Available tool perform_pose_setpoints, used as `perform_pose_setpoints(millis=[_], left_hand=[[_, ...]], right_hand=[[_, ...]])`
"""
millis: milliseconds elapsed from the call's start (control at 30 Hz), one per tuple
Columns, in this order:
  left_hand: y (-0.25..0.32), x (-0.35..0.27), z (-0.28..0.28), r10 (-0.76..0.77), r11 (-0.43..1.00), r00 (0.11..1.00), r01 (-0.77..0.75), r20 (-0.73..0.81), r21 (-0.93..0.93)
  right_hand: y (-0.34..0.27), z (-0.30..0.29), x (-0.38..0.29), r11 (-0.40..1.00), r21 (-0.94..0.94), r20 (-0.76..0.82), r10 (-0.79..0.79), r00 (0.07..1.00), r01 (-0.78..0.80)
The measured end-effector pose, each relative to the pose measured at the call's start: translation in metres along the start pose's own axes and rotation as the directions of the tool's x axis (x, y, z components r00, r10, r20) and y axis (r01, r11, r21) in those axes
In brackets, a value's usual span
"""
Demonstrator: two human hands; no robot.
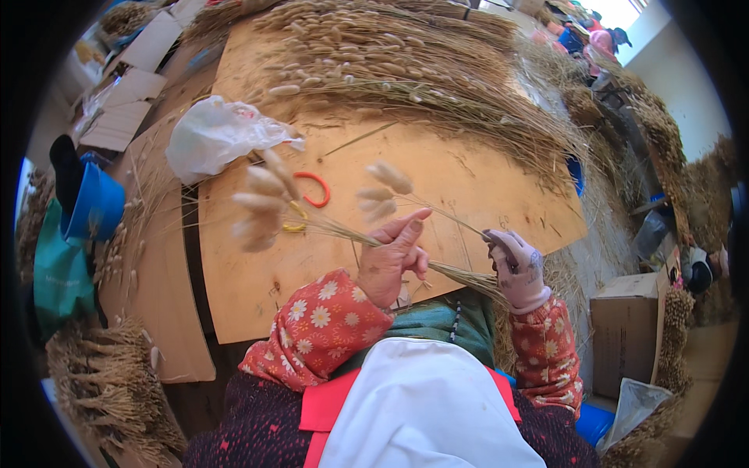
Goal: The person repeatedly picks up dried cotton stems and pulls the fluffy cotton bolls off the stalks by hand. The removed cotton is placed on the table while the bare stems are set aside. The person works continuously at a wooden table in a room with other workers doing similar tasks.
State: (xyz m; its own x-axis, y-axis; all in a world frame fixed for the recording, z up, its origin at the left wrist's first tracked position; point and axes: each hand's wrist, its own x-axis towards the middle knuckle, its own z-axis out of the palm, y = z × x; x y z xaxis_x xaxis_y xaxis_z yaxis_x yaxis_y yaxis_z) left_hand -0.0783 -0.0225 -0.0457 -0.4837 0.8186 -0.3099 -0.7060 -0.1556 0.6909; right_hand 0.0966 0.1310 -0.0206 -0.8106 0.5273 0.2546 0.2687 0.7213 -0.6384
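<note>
My bare left hand (389, 257) is closed around a small bunch of dried bunny-tail grass (260, 202), its fluffy heads pointing left and blurred. The bunch's stems (462, 275) run out behind the hand to the right, passing beside or under my other hand. A thin glove covers my right hand (518, 269), which pinches a few separate grass stems (456, 219). Their pale heads (383, 187) lie above my left hand, to the right of the held bunch. Beneath both hands is a wooden board tabletop (468, 175).
A large pile of bunny-tail grass (398, 70) covers the board's far side. On the left lie a crumpled plastic bag (219, 137), a red ring-shaped piece (319, 190) and a yellow one (298, 217). A blue bucket (96, 202) stands farther left, a cardboard box (626, 333) right. People (603, 44) sit far off.
</note>
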Motion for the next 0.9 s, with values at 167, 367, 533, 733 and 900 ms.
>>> perform_pose_setpoints(millis=[167, 367, 533, 733, 900], left_hand=[[0.000, -0.001, 0.005, 0.011, 1.000, 0.997, -0.012, 0.072, 0.020], [-0.003, 0.000, 0.006, 0.039, 0.999, 0.997, -0.040, 0.069, 0.007], [-0.004, 0.000, 0.004, 0.027, 0.999, 0.995, -0.032, 0.096, 0.042], [-0.002, -0.008, 0.009, 0.070, 0.982, 0.975, -0.104, 0.211, 0.157], [-0.004, -0.013, 0.015, 0.018, 0.978, 0.952, -0.081, 0.305, 0.193]], right_hand=[[-0.001, 0.009, -0.002, 0.976, -0.165, 0.024, -0.137, 0.990, 0.139], [0.001, 0.014, -0.005, 0.941, -0.272, 0.087, -0.185, 0.979, 0.202], [-0.001, 0.013, -0.003, 0.949, -0.233, 0.146, -0.179, 0.973, 0.210], [-0.023, -0.010, 0.012, 0.972, 0.235, 0.015, 0.010, 1.000, -0.014], [-0.068, -0.040, 0.036, 0.932, 0.257, -0.126, -0.229, 0.965, 0.255]])
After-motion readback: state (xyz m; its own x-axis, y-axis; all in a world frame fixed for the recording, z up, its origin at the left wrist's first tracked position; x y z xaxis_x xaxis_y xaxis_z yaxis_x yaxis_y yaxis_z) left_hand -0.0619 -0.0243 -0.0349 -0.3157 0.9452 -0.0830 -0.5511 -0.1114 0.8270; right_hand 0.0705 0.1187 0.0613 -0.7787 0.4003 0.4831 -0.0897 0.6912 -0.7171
